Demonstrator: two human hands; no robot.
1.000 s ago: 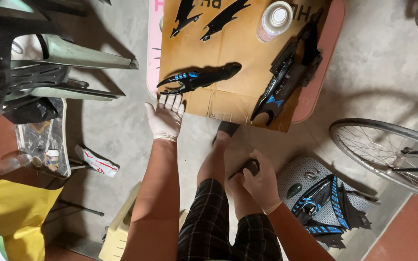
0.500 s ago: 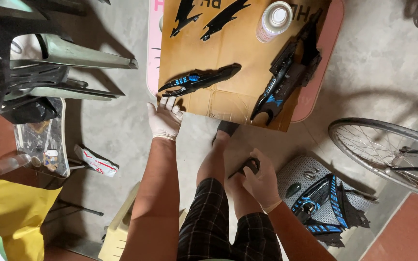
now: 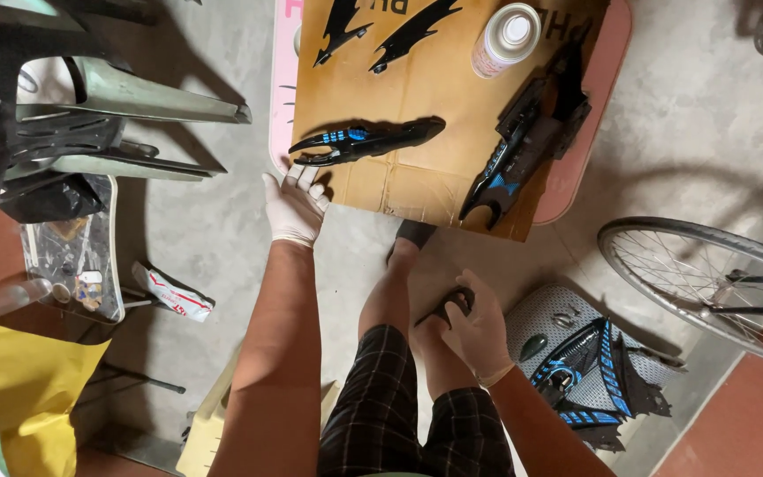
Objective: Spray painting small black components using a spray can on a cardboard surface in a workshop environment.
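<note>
Your gloved right hand [image 3: 477,334] was clamped around a small black plastic piece [image 3: 452,305], held low by your knee, its exact shape hidden by the closed fingers. Just beyond that grip lay a grey mesh-patterned panel [image 3: 551,318] and, beside it, a black-and-blue angular fairing section [image 3: 595,375] on the concrete floor [image 3: 205,256].

Your gloved left hand [image 3: 293,208] reached forward, fingers spread and flat, pressing on the near edge of the brown cardboard sheet [image 3: 399,190]; it gripped nothing. Just past those fingertips rested the long, black pointed plastic trim with blue markings [image 3: 364,141], lying flat on the cardboard. It looked light, stiff and glossy, probably slippery under a glove and liable to scuff. A hold at the thicker blue-marked middle appeared safer than at the thin tapered tips.

Farther off from that hand, a larger black-and-blue fairing piece [image 3: 523,146] lay slantwise, with a white spray can [image 3: 507,37] standing beyond it and two black jagged decal shapes [image 3: 381,26] at the far edge. A spoked bicycle wheel [image 3: 708,283] lay well out from the right-hand grip.
</note>
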